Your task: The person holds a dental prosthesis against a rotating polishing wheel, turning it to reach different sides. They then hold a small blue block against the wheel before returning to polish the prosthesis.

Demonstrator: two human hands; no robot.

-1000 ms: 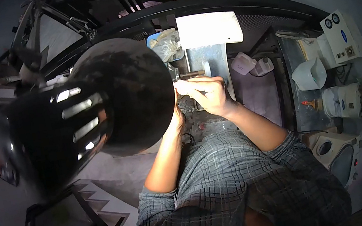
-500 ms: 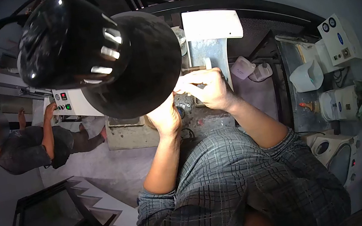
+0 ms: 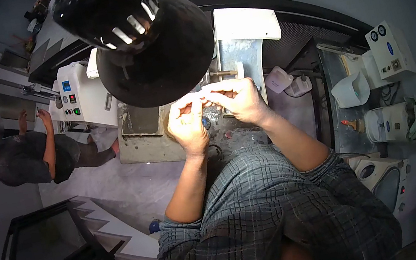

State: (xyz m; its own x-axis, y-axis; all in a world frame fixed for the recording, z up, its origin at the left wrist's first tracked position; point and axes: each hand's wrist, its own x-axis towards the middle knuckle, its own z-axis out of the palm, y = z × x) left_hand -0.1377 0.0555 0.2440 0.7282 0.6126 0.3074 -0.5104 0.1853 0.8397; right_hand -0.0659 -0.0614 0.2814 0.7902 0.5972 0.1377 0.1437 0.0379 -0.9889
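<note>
Under the black lamp shade (image 3: 158, 55), my left hand (image 3: 187, 128) and my right hand (image 3: 241, 101) meet fingertip to fingertip in bright light. The fingers of both are pinched together around something small and pale, too overexposed to name. Just beyond the right fingers is a metal spindle (image 3: 221, 73) with a pale round wheel (image 3: 240, 70) at its end. It stands before a grey trough (image 3: 240, 52) with a white cover (image 3: 246, 23). A dark blue knob-like piece (image 3: 206, 123) shows beside the left hand.
The worn bench edge (image 3: 151, 154) runs below my hands, with a dark recessed tray (image 3: 138, 121) on the left. White machines with gauges (image 3: 391, 50) and a white jug (image 3: 351, 90) stand at right. Another person (image 3: 28, 153) stands at left near a white control-panel machine (image 3: 82, 96).
The view has shifted, so the lamp sits higher and uncovers my left hand and more bench. My hands stay together. The other person's hand has come away from the control panel.
</note>
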